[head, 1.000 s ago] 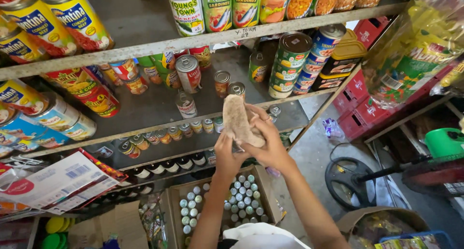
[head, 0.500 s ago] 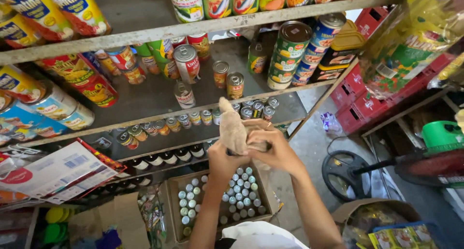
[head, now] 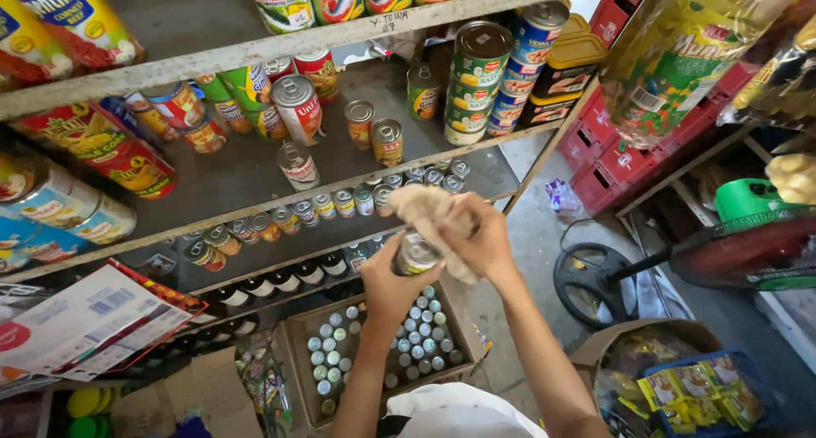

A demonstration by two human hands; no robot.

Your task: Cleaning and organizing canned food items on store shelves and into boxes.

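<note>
Lowered, both hands now rub cloth [head: 429, 221] over can [head: 416, 254].

You have a single view, from the camera on your head, tilted steeply down and slightly left toward the metal shelf [head: 255, 179]. It sits close: the shelf fills the upper left, your forearms rise from the bottom edge just right of the shelf, and the floor lies beyond it.
</note>
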